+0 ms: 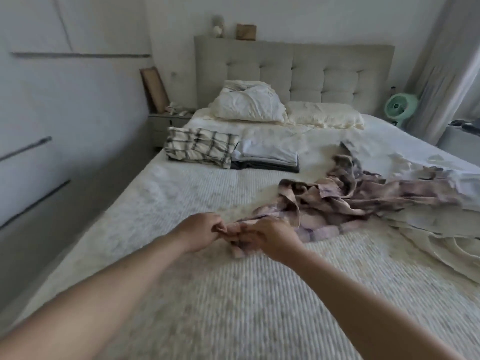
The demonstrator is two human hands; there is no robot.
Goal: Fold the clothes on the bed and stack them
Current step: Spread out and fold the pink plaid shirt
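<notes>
Both hands, left (205, 229) and right (270, 239), pinch the shirt's (337, 201) near edge on the bed (207, 294), well short of the stack (265, 157). Step: picking up; next, spread it flat.

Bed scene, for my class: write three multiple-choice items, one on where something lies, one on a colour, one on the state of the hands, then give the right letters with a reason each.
1. Where is the checked folded garment?
A. At the bed's left edge, beside the folded stack
B. On the pillows
C. Under the hands

2. What colour is the small fan beside the bed?
A. Red
B. Mint green
C. Black

3. What are the left hand and right hand doing?
A. Resting flat on the bed
B. Both pinching an end of the purplish patterned garment
C. Lifting a pillow

Answers: 1 A, it touches the stack's left side; 2 B, its housing is pale green; 3 B, fingers curl round the cloth.
</notes>
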